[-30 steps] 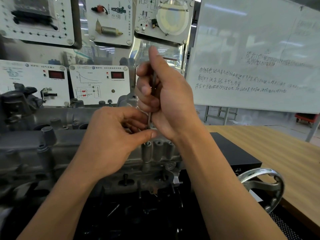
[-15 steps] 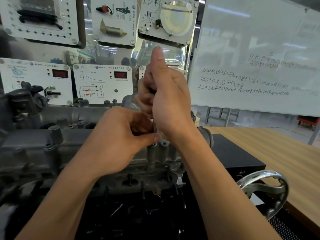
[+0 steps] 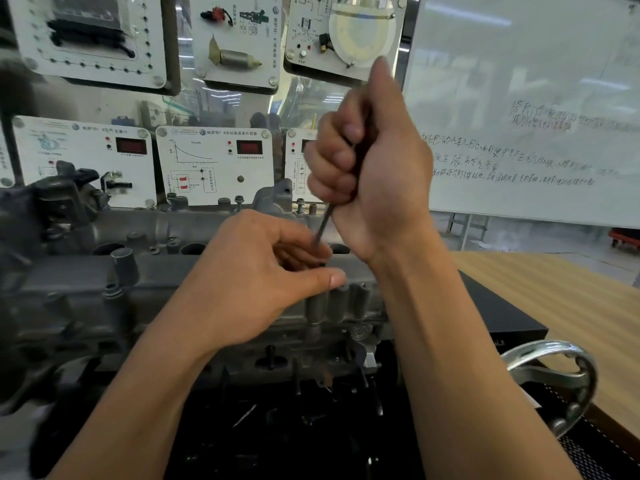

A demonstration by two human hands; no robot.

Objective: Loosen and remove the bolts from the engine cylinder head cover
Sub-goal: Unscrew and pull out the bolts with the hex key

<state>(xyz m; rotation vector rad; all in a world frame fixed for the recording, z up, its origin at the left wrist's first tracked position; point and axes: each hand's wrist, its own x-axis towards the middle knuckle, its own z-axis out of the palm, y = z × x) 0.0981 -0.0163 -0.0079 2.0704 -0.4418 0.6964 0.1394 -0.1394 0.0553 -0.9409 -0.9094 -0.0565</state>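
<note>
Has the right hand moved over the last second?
Yes. The right hand, gripping the tool, has risen and shifted right relative to the bosses on the cylinder head cover.

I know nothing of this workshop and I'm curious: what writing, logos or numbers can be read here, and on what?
"帕萨特1.8冷却液温度传感器": heading of the middle panel, beside a VW logo.
"帕萨特1.8空气流量计", less surely: heading of the left panel.
Whiteboard: handwritten lines, too blurred to read.
Red displays: no digits legible.
Smaller panel print: too small.

The wood-grain tabletop (image 3: 571, 299) carries a flat black box (image 3: 498, 313) at its left side; a chrome handwheel (image 3: 547, 348) overlaps its near edge.
</note>
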